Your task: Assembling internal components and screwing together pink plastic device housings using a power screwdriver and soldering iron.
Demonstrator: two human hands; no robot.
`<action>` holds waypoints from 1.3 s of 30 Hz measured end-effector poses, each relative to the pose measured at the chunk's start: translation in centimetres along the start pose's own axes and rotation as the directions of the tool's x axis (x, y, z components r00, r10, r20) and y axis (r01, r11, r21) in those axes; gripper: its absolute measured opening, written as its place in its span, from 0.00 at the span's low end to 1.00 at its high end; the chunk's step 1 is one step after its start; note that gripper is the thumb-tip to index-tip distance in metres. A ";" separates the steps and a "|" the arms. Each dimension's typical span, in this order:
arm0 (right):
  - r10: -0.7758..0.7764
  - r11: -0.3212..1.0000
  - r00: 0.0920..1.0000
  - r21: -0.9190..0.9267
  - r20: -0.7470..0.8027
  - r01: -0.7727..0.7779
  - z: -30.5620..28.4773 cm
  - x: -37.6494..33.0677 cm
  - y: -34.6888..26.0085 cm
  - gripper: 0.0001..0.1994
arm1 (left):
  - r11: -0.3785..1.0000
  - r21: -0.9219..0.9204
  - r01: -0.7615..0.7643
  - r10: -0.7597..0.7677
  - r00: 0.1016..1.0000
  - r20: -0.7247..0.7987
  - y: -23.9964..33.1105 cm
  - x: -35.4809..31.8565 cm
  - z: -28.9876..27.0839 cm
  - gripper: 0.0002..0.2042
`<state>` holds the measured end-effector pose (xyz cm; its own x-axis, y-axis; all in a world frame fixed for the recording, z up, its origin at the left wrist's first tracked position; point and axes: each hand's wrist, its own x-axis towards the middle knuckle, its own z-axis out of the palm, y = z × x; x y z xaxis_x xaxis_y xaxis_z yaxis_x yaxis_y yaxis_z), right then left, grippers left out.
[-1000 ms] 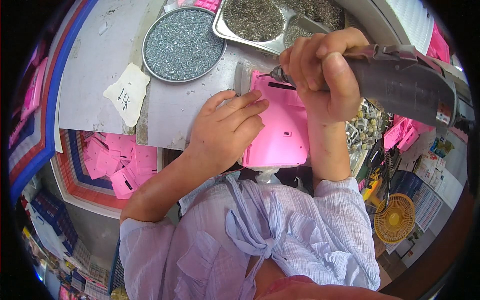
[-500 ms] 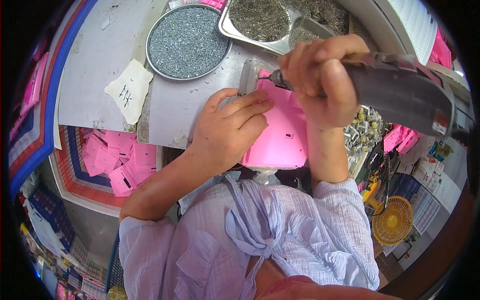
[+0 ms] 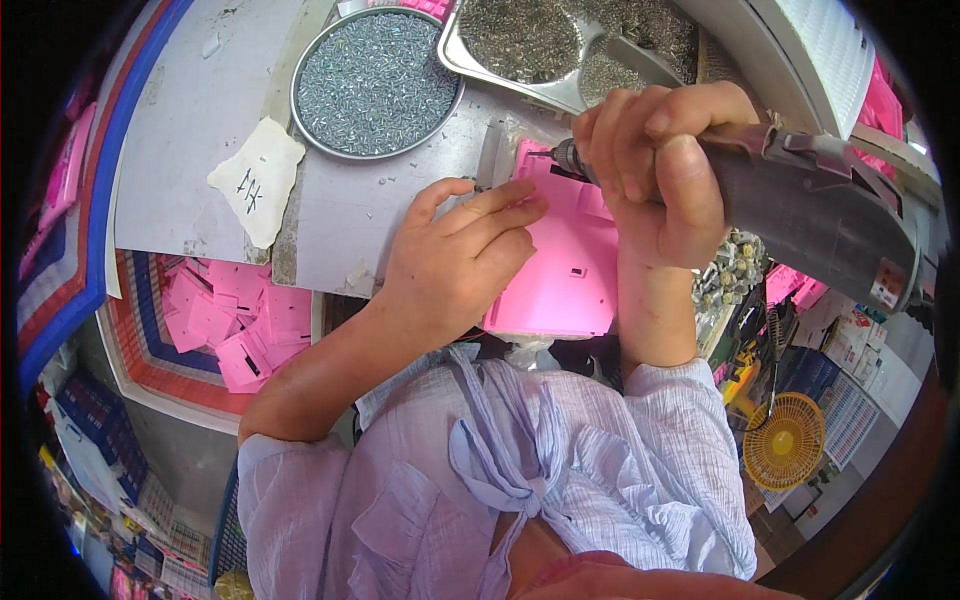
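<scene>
A pink plastic panel (image 3: pixel 562 272) lies on the grey worktable (image 3: pixel 195 130) in front of me. My left hand (image 3: pixel 455 258) rests flat on the panel's left side, fingers pointing at its top edge. My right hand (image 3: pixel 665 170) grips a grey power screwdriver (image 3: pixel 815 215), whose tip (image 3: pixel 562 155) meets the panel's upper left corner. A small metal bracket (image 3: pixel 490 155) stands just left of that corner.
A round metal tray of small screws (image 3: pixel 375 80) sits at the back, with a rectangular metal tray of screws and a scoop (image 3: pixel 560 45) beside it. A torn white paper note (image 3: pixel 255 180) lies left. A bin of pink parts (image 3: pixel 225 320) stands below the table edge. A yellow fan (image 3: pixel 785 440) is on the floor at right.
The view has shifted slightly. My right hand has brought the screwdriver tip down onto the panel's upper corner. My left hand stays pressed on the panel.
</scene>
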<state>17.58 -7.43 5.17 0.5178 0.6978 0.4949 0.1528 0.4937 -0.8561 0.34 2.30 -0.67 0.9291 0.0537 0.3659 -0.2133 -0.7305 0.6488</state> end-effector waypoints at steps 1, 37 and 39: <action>0.009 1.000 1.000 -0.019 -0.008 -0.009 -0.1 -0.1 0.0 0.09 | 1.000 0.000 -0.002 0.002 1.000 0.000 0.0 0.0 0.0 0.04; 0.017 0.998 1.000 0.064 -0.004 -0.016 0.6 -0.1 -0.2 0.11 | 1.000 -0.008 -0.015 0.014 0.996 -0.089 -0.2 -0.2 0.3 0.05; 0.037 0.999 0.999 0.019 -0.010 -0.037 0.7 0.0 -0.2 0.10 | 1.000 -0.010 -0.011 0.010 0.995 -0.095 -0.2 -0.2 0.4 0.05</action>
<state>16.96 -7.12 5.47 0.5318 0.7104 0.4610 0.1173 0.4773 -0.8709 0.28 2.19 -1.18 0.8939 0.1107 0.4344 -0.2267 -0.7243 0.6512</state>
